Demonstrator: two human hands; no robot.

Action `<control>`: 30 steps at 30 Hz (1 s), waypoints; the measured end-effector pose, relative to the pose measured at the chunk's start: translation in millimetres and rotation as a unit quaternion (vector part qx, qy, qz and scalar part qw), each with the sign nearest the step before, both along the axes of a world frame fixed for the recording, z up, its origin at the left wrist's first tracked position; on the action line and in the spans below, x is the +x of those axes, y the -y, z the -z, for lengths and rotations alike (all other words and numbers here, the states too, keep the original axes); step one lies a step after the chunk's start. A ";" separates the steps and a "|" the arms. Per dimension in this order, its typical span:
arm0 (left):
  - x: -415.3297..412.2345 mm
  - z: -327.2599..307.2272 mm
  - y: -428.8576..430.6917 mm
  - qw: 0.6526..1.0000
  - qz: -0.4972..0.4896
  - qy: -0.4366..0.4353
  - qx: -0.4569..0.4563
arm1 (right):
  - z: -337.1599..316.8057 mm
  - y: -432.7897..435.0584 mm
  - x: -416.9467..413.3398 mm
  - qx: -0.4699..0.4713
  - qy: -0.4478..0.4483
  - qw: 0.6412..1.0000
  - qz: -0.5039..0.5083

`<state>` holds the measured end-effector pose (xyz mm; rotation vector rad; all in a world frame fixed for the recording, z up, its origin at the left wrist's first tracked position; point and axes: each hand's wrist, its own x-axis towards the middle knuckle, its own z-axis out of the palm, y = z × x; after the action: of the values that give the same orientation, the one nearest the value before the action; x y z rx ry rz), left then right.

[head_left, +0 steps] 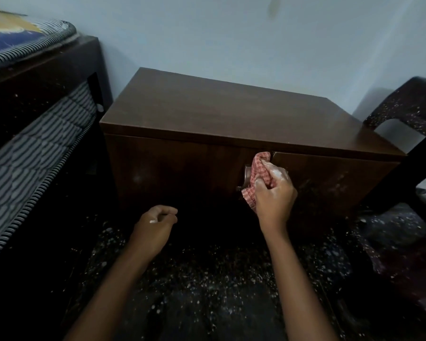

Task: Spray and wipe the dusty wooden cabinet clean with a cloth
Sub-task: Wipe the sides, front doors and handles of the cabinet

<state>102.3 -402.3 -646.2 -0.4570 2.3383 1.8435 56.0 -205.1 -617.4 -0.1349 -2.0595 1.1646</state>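
A low brown wooden cabinet (pixel 221 114) stands against the pale wall, its two front doors closed. My right hand (pixel 273 193) grips a bunched red-and-white checked cloth (pixel 260 168) and holds it against the front where the two doors meet, over a metal handle (pixel 246 177). My left hand (pixel 155 225) hangs in front of the left door, fingers loosely curled, holding nothing. Pale dusty smudges show on the right door (pixel 330 183). No spray bottle is in view.
A dark bed frame with a striped mattress (pixel 35 148) stands close on the left. A dark speckled plastic chair (pixel 408 112) sits against the cabinet's right side. The dark floor (pixel 207 279) below my arms is covered in white specks.
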 end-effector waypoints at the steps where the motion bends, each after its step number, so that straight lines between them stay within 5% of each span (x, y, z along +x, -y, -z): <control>1: 1.0 -1.9 -1.0 1.000 0.000 -0.005 0.002 | 4.5 -0.9 -0.7 -0.013 0.003 1.000 -0.005; 10: 7.1 -13.6 -8.4 0.999 -0.001 -0.008 0.048 | 35.4 -5.1 2.0 -0.089 0.078 0.993 -0.025; 17: 4.1 -12.8 -10.6 0.999 -0.001 -0.004 0.054 | -1.2 -10.3 -10.2 -0.060 0.024 0.998 -0.019; 24: 4.6 -14.4 -7.9 0.998 -0.010 -0.006 0.063 | 53.8 -8.3 0.0 -0.107 0.131 0.985 -0.022; 30: 5.0 -14.9 -9.4 0.998 -0.010 -0.009 0.064 | 39.2 -10.8 -5.8 -0.117 0.094 0.988 -0.029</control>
<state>107.2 -392.9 -631.3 -0.4525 2.2174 1.9983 50.1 -194.3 -656.6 -0.3087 -2.0932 1.4770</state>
